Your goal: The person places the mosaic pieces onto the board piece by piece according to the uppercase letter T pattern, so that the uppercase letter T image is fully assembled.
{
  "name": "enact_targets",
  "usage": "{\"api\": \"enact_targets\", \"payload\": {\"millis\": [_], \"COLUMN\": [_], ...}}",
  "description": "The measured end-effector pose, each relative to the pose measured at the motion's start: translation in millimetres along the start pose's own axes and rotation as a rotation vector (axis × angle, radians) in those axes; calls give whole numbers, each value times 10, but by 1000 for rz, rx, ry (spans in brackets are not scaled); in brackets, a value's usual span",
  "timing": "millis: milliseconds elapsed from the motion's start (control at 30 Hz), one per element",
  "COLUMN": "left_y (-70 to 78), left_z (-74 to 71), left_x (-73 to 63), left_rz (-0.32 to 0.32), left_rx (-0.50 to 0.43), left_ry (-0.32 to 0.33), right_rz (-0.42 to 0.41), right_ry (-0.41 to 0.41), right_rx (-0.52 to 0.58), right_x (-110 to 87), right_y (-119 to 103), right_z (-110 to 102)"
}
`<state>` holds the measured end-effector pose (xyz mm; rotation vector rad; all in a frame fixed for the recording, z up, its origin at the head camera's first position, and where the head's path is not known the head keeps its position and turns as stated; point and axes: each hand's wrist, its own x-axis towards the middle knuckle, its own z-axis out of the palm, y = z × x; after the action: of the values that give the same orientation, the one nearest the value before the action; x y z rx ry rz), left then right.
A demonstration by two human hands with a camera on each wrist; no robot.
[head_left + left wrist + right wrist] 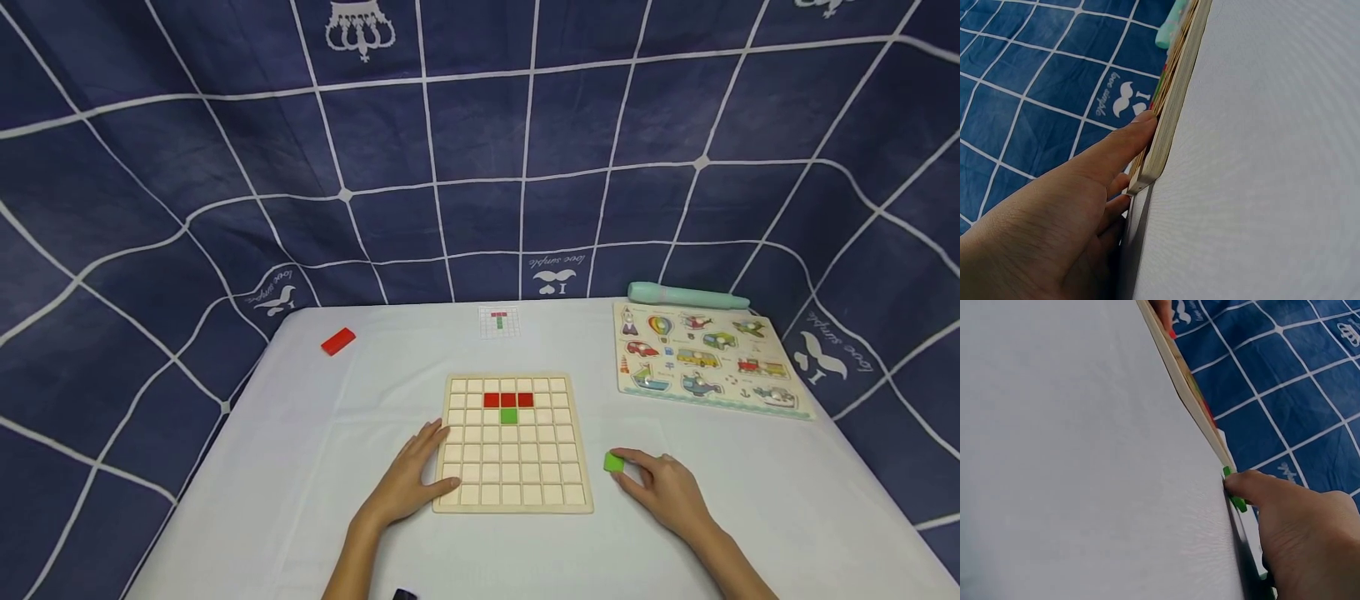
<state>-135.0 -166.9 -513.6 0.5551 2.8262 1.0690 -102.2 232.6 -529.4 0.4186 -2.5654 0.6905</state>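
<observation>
A pale wooden grid board [510, 454] lies on the white table. Three red tiles [508, 400] sit side by side in its second row from the back, with one green tile [509, 416] directly in front of the middle one. My left hand [405, 479] rests at the board's left edge, its thumb on the near left corner and its fingers along the side. To the right of the board, my right hand [667, 492] pinches a green square tile [612, 462] between thumb and fingers, apart from the board. In the right wrist view, the thumb covers part of this tile [1237, 504].
A small printed pattern card [498, 322] lies behind the board. At the back left is a red block [338, 341]. A picture puzzle board [705, 358] and a mint-green tube [686, 296] occupy the back right. Blue checked cloth [480, 150] hangs around the table.
</observation>
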Motion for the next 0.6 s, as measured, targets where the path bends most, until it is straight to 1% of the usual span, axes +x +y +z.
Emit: {"api": "enact_targets", "payload": {"millis": [133,300,500,600], "left_y": [3,3,-1,-1], "left_z": [-9,-21,-13,-11], "left_x": [-4,-8,-9,-9], "left_rz": [5,14,7,9], "left_rx": [4,11,3,2], "left_ry": [-3,-4,-5,-7], "right_rz": [-4,-28,-96,-107], "right_ry": [1,-9,-37,-78], "right_rx": [36,62,107,132], "right_x": [105,288,525,623], "right_y": [-18,-170,-410,-530], "right_z": [33,113,333,453]}}
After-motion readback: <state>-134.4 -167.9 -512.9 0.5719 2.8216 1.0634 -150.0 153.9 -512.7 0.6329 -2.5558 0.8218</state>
